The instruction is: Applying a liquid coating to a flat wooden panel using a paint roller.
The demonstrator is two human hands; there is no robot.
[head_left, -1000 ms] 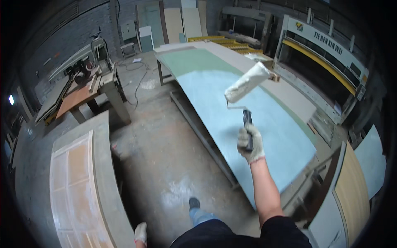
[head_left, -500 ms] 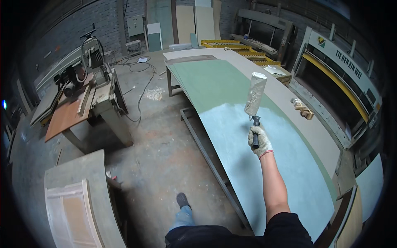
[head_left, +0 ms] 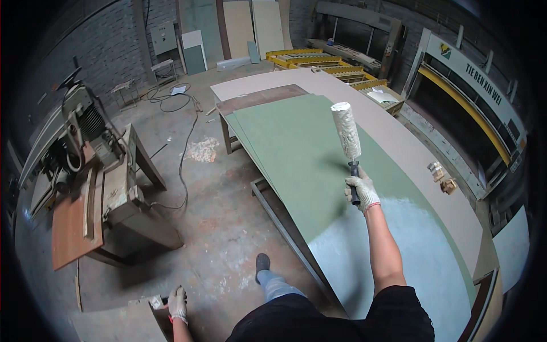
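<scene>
Since the earlier view, the paint roller [head_left: 347, 132] had moved from the border of the pale coat [head_left: 421, 251] to above the uncoated part of the green board [head_left: 273, 131], and the left hand [head_left: 178, 303] had come into sight. The right hand [head_left: 360, 191] was closed around the black handle; whether the roller touched the board, I could not tell. The left hand was half curled near a grey panel [head_left: 114, 326]; if it held something, this did not show. Drops could fall on the floor [head_left: 219, 233] if a wet roller swung past the board's long left edge. Beside the bench [head_left: 229, 139] was room for walking, but ahead a cable [head_left: 185, 182] could catch a careless foot.
</scene>
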